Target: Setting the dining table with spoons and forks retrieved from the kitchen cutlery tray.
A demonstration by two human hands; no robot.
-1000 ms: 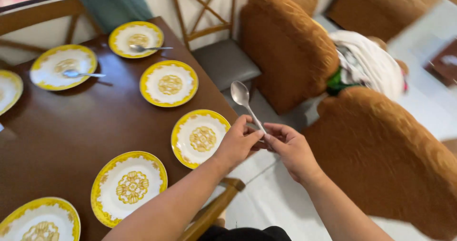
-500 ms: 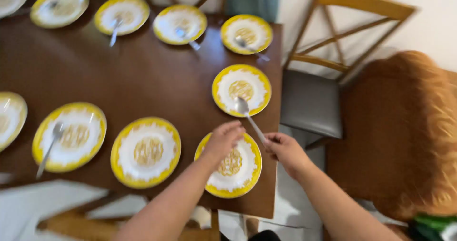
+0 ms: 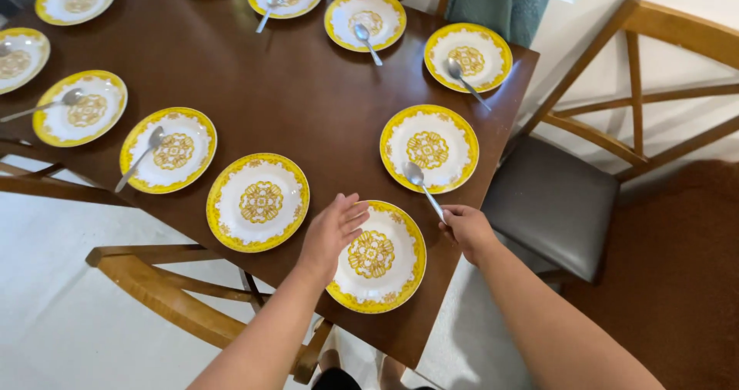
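Right hand: the right hand (image 3: pixel 466 228) is clamped on the handle of a spoon (image 3: pixel 423 188), whose bowl lies on the rim of the plate ahead of the knuckles (image 3: pixel 429 148).
Left hand: the left hand (image 3: pixel 332 232) is flat, fingers apart, holding nothing, its fingertips on the near plate (image 3: pixel 375 256) just to its right.
Risk: the near plate sits close to the table edge (image 3: pixel 431 305); I judge a push from the flat palm could slide it off.
Risk, spoon: released half on the rim, it may tip onto the table.
Change: half a second ago the spoon hung higher over the far plate; now its bowl is down on the rim.
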